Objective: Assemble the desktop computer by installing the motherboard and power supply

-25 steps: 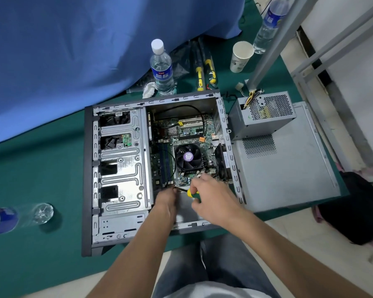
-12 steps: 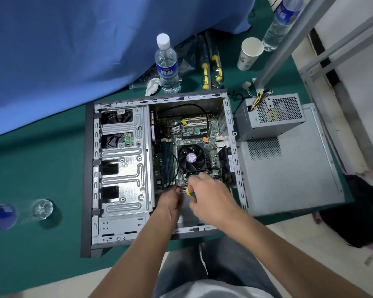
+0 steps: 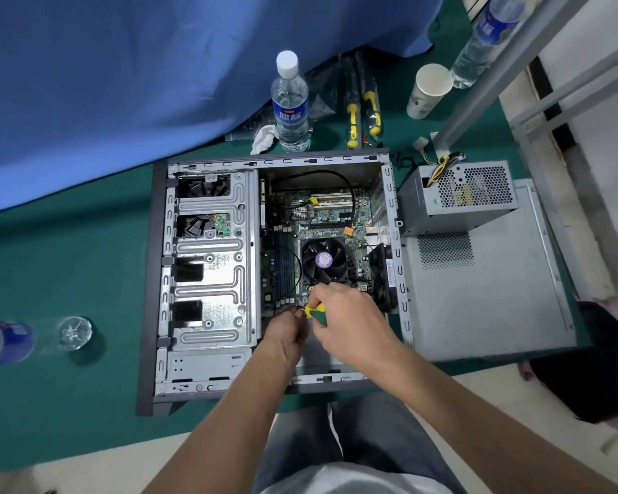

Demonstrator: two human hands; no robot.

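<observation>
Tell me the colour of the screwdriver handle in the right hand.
Yellow and green; the screwdriver handle peeks out from the right hand, seen in the head view.

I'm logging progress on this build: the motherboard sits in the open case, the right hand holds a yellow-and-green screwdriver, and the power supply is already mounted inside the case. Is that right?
Not quite. The power supply is not mounted: the head view shows it outside the case, resting on the detached side panel to its right. The rest holds: the motherboard sits in the open case and the right hand holds the yellow-and-green screwdriver.
</observation>
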